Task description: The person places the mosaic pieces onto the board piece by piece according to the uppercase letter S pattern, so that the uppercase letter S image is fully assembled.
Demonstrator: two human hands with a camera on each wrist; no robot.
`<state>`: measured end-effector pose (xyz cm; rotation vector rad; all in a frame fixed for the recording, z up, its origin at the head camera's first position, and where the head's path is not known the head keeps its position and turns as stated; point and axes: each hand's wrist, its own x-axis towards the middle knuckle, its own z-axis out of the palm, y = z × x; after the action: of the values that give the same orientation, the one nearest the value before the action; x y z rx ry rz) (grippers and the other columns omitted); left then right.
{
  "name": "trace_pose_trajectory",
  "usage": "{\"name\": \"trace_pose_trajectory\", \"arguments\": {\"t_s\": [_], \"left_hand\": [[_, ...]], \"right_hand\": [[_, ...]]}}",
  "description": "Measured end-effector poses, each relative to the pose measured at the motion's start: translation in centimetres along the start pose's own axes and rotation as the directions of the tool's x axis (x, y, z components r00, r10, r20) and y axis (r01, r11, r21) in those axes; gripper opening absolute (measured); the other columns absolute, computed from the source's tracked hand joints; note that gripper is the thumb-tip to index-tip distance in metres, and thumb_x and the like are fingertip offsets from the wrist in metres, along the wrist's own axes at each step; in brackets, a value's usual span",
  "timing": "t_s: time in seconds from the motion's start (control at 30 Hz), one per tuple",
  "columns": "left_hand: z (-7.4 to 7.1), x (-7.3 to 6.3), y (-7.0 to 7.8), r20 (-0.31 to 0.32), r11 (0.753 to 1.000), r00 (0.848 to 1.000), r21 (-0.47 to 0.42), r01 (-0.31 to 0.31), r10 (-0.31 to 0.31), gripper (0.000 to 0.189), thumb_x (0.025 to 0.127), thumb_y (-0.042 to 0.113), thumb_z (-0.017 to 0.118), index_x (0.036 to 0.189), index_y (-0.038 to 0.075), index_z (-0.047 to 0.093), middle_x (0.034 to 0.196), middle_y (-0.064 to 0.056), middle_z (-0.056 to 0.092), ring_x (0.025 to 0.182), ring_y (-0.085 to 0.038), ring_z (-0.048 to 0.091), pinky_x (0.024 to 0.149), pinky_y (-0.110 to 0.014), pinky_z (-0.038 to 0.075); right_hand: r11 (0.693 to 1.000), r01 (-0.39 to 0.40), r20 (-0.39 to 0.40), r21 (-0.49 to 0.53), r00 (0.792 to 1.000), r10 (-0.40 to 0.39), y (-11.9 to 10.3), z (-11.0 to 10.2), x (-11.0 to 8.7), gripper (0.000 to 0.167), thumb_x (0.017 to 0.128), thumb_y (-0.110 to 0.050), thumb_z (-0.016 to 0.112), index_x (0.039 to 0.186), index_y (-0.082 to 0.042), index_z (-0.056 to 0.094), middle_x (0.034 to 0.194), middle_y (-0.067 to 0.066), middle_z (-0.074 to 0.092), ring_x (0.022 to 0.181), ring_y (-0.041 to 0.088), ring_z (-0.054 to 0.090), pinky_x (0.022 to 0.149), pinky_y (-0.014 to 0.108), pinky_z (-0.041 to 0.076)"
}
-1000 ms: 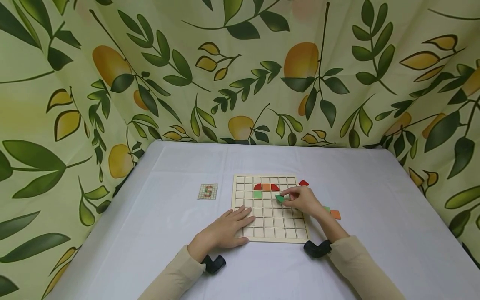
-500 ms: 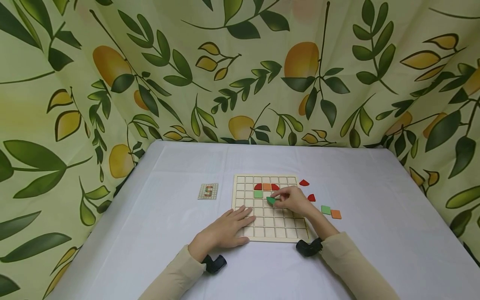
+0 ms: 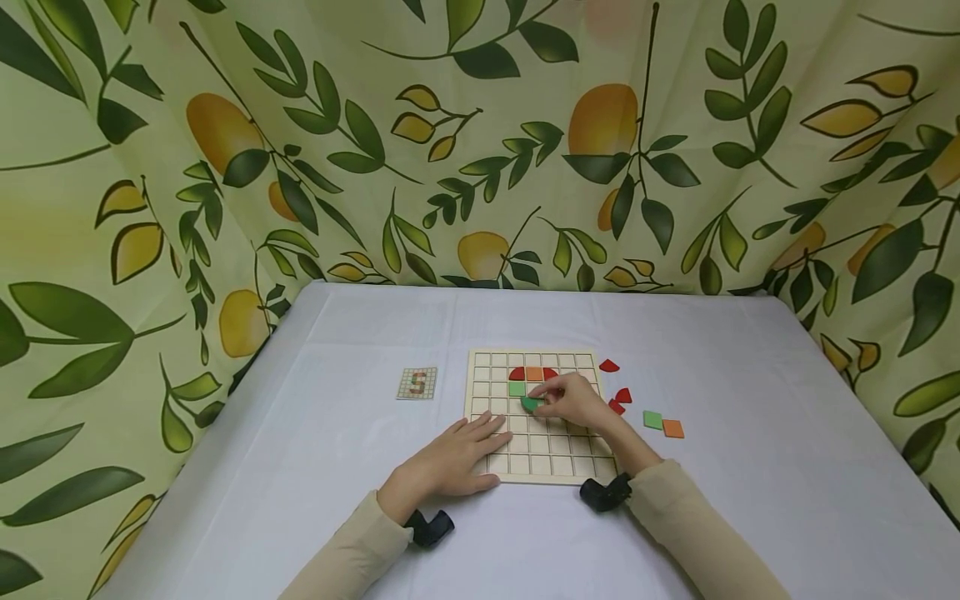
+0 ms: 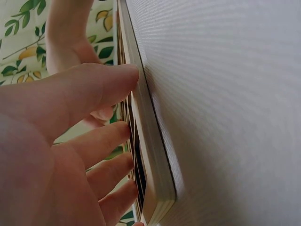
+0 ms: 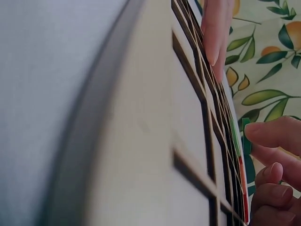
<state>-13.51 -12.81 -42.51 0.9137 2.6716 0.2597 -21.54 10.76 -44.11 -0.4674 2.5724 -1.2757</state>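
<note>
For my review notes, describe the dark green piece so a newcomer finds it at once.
On the white table lies a gridded board. Over it, the right hand pinches the dark green piece, near the board's light green square. Its darker shade and rounded edge set it apart from that square.

Soft, even light falls on the cloth (image 3: pixel 337 400) in the head view. The left wrist view is dimmer, shadowed beside the board (image 4: pixel 154 155); the right wrist view blurs its near rim.
</note>
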Motion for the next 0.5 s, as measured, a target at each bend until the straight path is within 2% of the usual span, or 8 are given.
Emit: {"name": "trace_pose_trajectory", "arguments": {"t_s": [0.23, 0.5], "left_hand": [[-0.16, -0.08, 0.12, 0.002, 1.0, 1.0, -0.015, 0.002, -0.002, 0.063, 0.094, 0.04, 0.057, 0.15, 0.021, 0.036, 0.162, -0.001, 0.027, 0.152, -0.024, 0.023, 0.122, -0.048, 0.026], [-0.12, -0.08, 0.12, 0.005, 1.0, 1.0, -0.014, 0.007, -0.007, 0.063, 0.094, 0.04, 0.058, 0.15, 0.022, 0.036, 0.162, -0.001, 0.027, 0.152, -0.024, 0.023, 0.122, -0.048, 0.026]], "right_hand": [[1.0, 0.022, 0.022, 0.005, 1.0, -0.023, -0.35, 0.23, 0.38, 0.022, 0.077, -0.007, 0.076, 0.098, 0.0, 0.075, 0.061, -0.003, 0.048, 0.06, 0.012, 0.041, 0.053, 0.019, 0.032], [1.0, 0.002, 0.034, -0.014, 0.999, -0.001, -0.73, 0.49, 0.8, 0.022, 0.078, -0.008, 0.076, 0.099, -0.001, 0.075, 0.059, -0.004, 0.047, 0.059, 0.011, 0.04, 0.053, 0.019, 0.033]]}}
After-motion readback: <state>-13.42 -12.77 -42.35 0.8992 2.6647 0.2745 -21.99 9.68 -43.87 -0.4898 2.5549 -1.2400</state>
